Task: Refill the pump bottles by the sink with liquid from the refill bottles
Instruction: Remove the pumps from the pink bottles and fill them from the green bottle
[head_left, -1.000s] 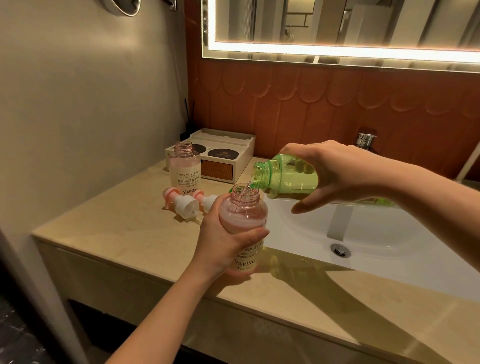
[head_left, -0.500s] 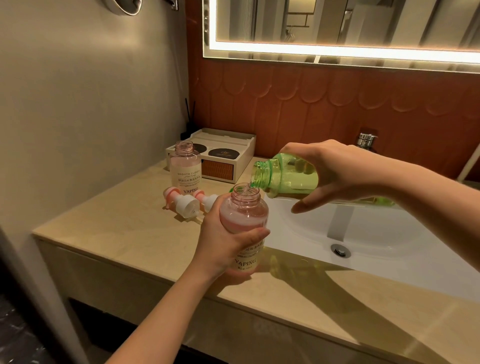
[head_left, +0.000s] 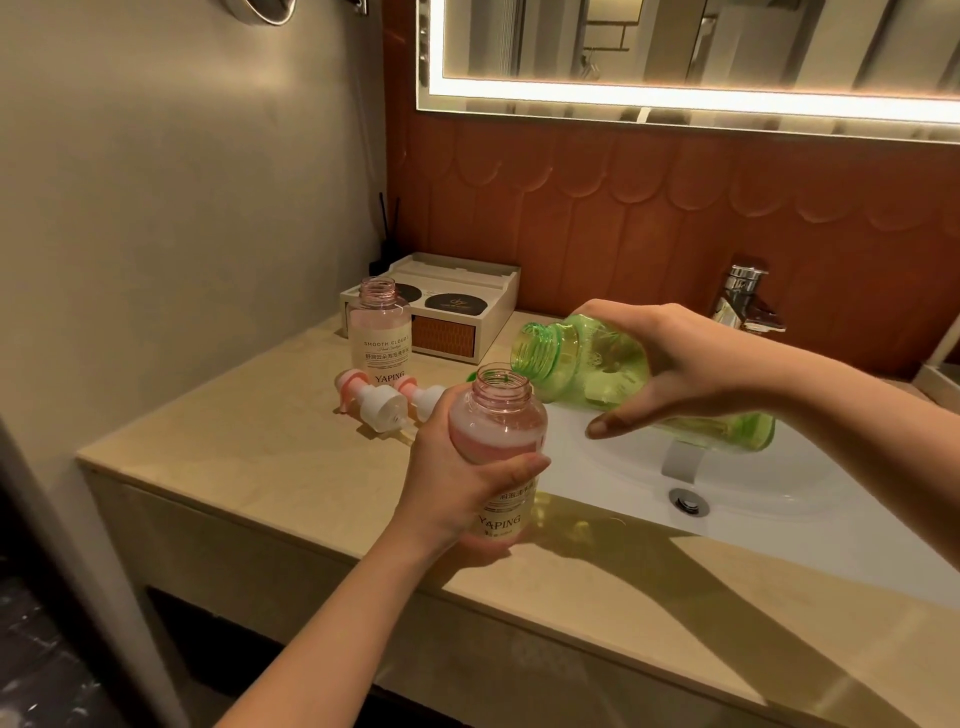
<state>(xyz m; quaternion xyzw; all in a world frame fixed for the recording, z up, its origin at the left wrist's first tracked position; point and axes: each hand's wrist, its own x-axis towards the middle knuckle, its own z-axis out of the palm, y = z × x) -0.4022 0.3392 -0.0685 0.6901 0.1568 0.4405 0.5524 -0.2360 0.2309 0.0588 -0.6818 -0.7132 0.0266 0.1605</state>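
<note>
A beige stone countertop (head_left: 234, 441), smooth and glossy, is set against a wall of scalloped terracotta tiles, with a light-edged mirror (head_left: 675, 47) hung above. A white oval sink (head_left: 753, 525) is sunk into the counter on the right; a chrome faucet (head_left: 743, 301) stands behind it, and a round metal drain (head_left: 688, 501) is seen at its bottom.

Over the basin a green refill bottle (head_left: 587, 364) of clear plastic is held by the right hand (head_left: 691, 364), whose fingers are wrapped over its body and whose thumb is laid along the underside. Its long axis is laid nearly level: the open, threaded mouth is pointed left and the base right, above the sink. The mouth is kept just above and to the right of the pump bottle (head_left: 496, 421).

That bottle, a round-shouldered one of clear pink plastic, is gripped round its middle by the left hand (head_left: 447, 478) at the counter's front edge. It is held upright with the uncapped neck upward; pink liquid topped by pale foam is seen inside, and "YAPING" is printed on the label.

A second pink bottle (head_left: 379, 338), likewise uncapped and upright, is stood farther back, beside a white rectangular box (head_left: 483, 332). Two white-and-pink pump heads (head_left: 376, 402) are laid on their sides between the bottles.
</note>
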